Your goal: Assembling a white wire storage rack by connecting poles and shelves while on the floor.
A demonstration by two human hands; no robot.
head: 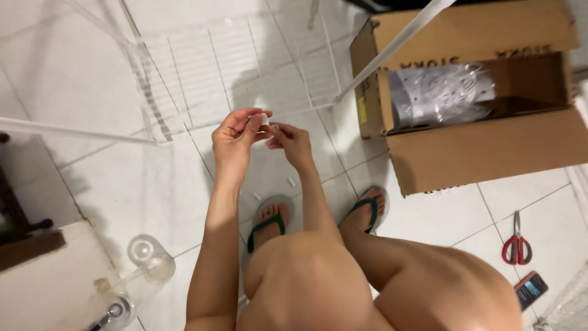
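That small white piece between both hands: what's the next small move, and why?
Probably bring the small white piece across to the white wire rack just ahead. The left hand and right hand pinch it together above the tiled floor, with similar white bits lying loose below.

Left hand (236,136) raised ahead of the knees, fingers curled, thumb and fingertips pinched together, right hand (289,140) just beside it, fingertips meeting the left's, both forearms extended forward, wrists slightly bent inward

left hand (236,133) + right hand (289,138) pinch small white piece (264,117) | wire rack (233,61) behind
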